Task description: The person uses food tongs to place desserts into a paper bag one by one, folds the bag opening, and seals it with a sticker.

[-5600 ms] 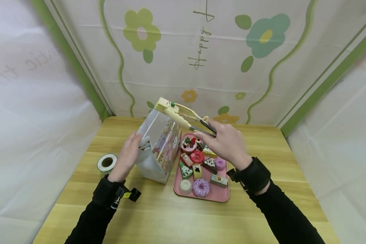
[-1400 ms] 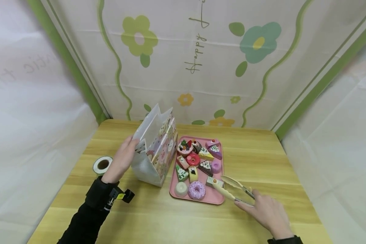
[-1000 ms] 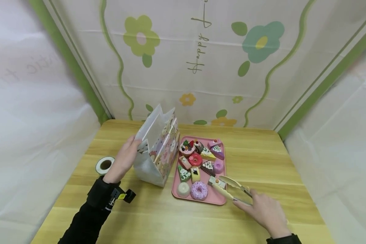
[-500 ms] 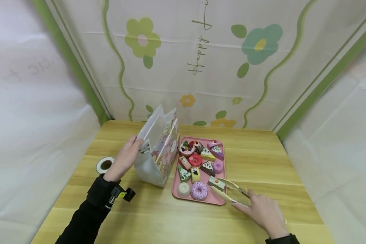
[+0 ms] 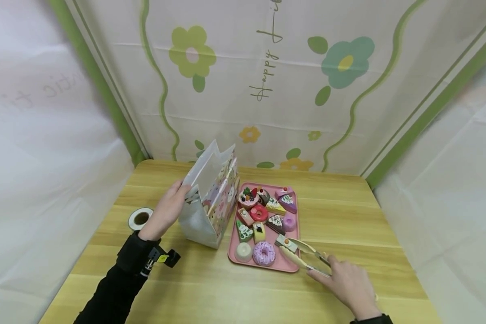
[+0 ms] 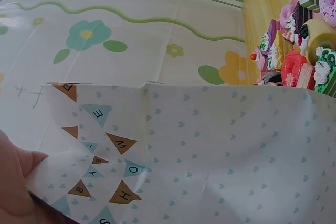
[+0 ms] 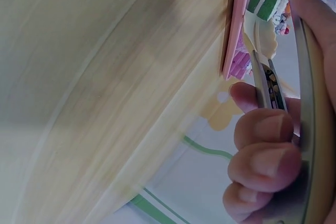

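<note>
In the head view my left hand holds the rim of a white paper bag, which stands upright with its mouth open. Its printed side fills much of the left wrist view. My right hand grips metal tongs with cream tips; curled fingers show around the handle in the right wrist view. The tips straddle a rectangular toy cake slice with an orange ball on top, lying on a pink tray. Whether they touch it I cannot tell.
Several toy sweets share the tray, including a purple doughnut, a red doughnut and a fruit tart. The tray lies just right of the bag. A roll of tape or labels sits left of my left hand on the wooden table.
Earlier the tongs held a pale cake piece at the bag's mouth. They have come down right to the tray without it, then edged left around the slice. My left hand stays on the bag.
</note>
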The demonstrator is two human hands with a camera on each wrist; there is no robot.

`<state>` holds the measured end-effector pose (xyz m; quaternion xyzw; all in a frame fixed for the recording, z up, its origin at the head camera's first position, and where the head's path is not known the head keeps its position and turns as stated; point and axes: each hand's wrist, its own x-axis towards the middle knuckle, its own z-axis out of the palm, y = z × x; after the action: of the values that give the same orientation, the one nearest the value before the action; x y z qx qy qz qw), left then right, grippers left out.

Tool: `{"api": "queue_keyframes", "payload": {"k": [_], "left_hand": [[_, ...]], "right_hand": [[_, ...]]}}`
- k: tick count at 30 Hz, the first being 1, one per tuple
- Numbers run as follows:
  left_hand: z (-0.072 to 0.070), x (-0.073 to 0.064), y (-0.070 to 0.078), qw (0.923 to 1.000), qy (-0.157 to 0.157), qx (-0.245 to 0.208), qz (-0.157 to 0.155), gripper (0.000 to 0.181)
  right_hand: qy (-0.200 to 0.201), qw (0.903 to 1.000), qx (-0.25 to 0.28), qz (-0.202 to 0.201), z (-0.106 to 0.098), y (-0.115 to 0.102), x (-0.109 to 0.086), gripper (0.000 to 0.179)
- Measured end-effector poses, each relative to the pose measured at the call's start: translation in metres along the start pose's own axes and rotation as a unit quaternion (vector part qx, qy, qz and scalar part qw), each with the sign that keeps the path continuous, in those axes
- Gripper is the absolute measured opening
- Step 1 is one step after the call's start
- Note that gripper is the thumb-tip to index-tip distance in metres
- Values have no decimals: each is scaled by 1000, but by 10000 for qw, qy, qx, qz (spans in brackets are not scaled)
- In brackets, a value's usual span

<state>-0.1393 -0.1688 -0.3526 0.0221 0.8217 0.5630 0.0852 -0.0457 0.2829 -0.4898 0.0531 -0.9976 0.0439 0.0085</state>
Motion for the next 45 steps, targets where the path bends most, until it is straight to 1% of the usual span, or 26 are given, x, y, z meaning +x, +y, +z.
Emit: {"api": "queue_keyframes", "payload": {"k": [3, 8, 15, 18, 22, 25, 35, 40, 45], "left_hand": [[0, 0, -2, 10000, -22, -89, 32, 61], [0, -1, -5, 9994, -59, -286, 191, 61], [1, 2, -7, 9994, -17, -267, 213, 61], [1, 4, -7, 9992, -29, -349, 216, 61], [2, 6, -5, 9989, 26, -359, 285, 62], [2, 5, -3, 9990, 57, -348, 282, 61], [3, 3, -5, 9989, 152, -399, 211, 61], [5, 7, -8, 9989, 210, -375, 177, 62], [6, 10, -8, 9990, 211, -356, 173, 63]], "right_hand": [[12, 10000, -8, -25, 1, -1, 0, 72], [21, 10000, -13, -38, 5, 0, -1, 70], [202, 9997, 31, -107, 9, 1, -4, 69], [295, 9994, 60, -186, 9, 0, -3, 69], [474, 9985, 37, -254, 10, 2, -1, 66], [523, 9983, 13, -257, 10, 4, -2, 66], [367, 9991, -28, -219, 13, 5, -4, 70], [309, 9994, 23, -118, 11, 4, -4, 72], [136, 9999, 94, 38, 8, 5, -3, 72]]}}
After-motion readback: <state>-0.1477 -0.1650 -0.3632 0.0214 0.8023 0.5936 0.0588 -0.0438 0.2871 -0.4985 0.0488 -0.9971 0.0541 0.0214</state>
